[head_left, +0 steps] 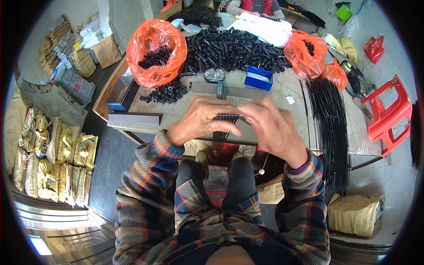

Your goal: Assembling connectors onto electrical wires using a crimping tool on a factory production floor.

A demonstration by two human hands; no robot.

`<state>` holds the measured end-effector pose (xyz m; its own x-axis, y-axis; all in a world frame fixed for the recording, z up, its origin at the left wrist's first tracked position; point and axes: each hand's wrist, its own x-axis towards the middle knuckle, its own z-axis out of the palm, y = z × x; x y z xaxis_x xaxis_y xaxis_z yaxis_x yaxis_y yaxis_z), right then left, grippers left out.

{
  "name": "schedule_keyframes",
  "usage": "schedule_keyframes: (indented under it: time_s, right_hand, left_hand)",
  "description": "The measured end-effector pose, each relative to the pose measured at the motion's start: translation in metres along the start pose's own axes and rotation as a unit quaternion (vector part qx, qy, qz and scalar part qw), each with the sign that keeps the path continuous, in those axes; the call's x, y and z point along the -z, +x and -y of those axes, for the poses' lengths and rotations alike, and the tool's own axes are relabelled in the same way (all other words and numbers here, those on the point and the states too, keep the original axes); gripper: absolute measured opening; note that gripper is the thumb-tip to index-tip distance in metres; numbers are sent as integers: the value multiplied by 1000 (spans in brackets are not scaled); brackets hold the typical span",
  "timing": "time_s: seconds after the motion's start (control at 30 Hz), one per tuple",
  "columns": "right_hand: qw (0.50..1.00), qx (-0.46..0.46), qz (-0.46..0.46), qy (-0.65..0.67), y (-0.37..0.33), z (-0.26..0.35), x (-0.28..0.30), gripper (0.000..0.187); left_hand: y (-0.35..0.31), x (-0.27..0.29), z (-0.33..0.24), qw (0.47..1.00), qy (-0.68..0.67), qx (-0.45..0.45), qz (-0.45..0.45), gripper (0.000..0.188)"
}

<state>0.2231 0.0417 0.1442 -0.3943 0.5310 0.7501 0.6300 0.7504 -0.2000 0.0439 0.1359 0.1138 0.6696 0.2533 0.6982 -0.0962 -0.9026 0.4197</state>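
My left hand (pixel 198 120) is curled around a bundle of thin dark rods (pixel 219 140), its thumb below and fingers above. The rods hang over the table's near edge, and a greenish stretch of them shows beyond my fingers. A row of small black ridged pieces (pixel 227 117) crosses the bundle between my hands. My right hand (pixel 274 129) is closed at the right end of that row, fingertips close to the left fingers; what it pinches is hidden. Just beyond lies a long grey metal bar (pixel 247 92), with a round dish of small silvery bits (pixel 214 75) behind it.
Black tubular parts (pixel 234 48) are heaped across the table. Orange bags (pixel 176 66) stand left and right (pixel 304 64). A blue box (pixel 259 78) sits mid-table; long black rods (pixel 329 119) overhang the right edge by a red stool (pixel 391 115). Another person (pixel 256 6) is opposite.
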Motion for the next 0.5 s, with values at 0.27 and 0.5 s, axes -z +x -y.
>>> schedule_keyframes:
  time_s: [0.27,0.5]
  right_hand:
    - [999,-17,20,-39,12,11,-11,36]
    - [980,82,150,-107,20,26,-4,18]
  left_hand:
    - [-5,-3,6,1000,-7,-8,-15,38]
    - [-83,-49,51,911,303,83,267,93]
